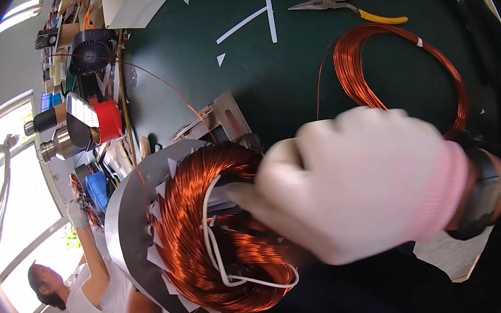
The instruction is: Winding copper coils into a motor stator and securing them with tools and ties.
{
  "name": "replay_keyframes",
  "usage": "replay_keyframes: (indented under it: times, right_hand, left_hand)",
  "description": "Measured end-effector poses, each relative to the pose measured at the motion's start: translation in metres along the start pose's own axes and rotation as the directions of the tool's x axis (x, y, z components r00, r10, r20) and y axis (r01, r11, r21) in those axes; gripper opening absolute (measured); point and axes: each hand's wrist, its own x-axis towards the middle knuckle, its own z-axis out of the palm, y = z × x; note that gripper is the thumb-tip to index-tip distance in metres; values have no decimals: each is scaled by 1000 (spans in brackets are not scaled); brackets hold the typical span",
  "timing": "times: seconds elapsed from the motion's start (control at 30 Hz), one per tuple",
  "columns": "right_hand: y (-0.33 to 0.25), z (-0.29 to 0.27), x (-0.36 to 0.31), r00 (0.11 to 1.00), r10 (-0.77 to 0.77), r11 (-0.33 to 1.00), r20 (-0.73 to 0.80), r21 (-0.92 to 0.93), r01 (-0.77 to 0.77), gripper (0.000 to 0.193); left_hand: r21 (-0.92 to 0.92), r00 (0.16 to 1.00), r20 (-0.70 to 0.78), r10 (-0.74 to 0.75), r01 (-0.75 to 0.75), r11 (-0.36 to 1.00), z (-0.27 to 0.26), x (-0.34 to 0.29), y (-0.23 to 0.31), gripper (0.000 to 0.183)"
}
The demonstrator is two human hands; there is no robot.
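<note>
Half-curls gloved right hand (358, 181) at copper-wound core (182, 232) — cannot tell grip, nor see left hand — likely heavy, scratch-prone; hold by grey rim (126, 229).

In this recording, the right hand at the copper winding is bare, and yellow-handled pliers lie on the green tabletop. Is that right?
Not quite: the right hand at the copper winding is not bare. It wears a white glove, as the head view shows. Yellow-handled pliers do lie on the green tabletop.
</note>
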Motion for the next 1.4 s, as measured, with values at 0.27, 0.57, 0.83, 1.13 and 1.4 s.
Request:
replay_keyframes:
  times: [0.27,0.57,0.83,1.13,1.4]
  right_hand:
    - [34,-126,-22,995,48,882,90,-471,0,36]
    - [48,-104,129,1000,-20,728,-19,-685,1,49]
    - [43,-120,-49,953,296,883,-58,-364,-297,34]
    - [61,-129,-101,887,343,691,-310,-557,-461,14]
    - [88,-101,-102,796,568,575,-208,-592,-565,47]
  left_hand:
    - [-129,984,-160,-74,53,990,63,-135,43,40]
    - [-424,924,-382,-16,-160,891,104,-76,24,40]
    - [-921,929,-273,-249,-178,346,55,-40,139,31]
    - [-976,996,67,54,55,210,72,54,110,38]
    - [-935,895,149,420,266,-234,79,71,82,27]
